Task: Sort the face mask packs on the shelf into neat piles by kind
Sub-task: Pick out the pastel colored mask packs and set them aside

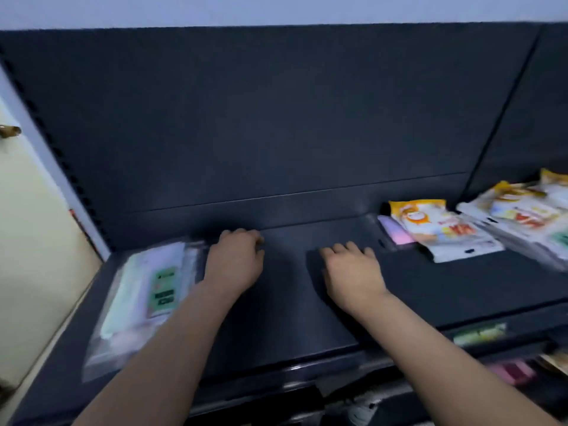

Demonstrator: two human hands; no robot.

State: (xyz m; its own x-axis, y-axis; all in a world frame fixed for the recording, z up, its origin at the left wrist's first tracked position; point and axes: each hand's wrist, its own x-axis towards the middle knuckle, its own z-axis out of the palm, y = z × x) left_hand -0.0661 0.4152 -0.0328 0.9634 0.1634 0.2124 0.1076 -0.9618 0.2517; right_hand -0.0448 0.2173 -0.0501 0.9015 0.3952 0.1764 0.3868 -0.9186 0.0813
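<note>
A pile of clear face mask packs with a green label [147, 290] lies at the left end of the dark shelf [430, 290]. My left hand [236, 259] hovers at that pile's right edge with loosely curled fingers, and nothing shows in its grip. My right hand [353, 269] is over the bare middle of the shelf, fingers bent down and holding nothing. To the right lie orange-and-white mask packs [436, 229] on a pink pack [396, 235]. A looser heap of similar packs [522, 216] fills the far right.
A dark back panel [276, 133] rises behind the shelf. A pale door with a brass handle [9, 130] stands at the left. Below the front edge, a lower shelf holds a green item [479, 333] and pink packs [513, 372].
</note>
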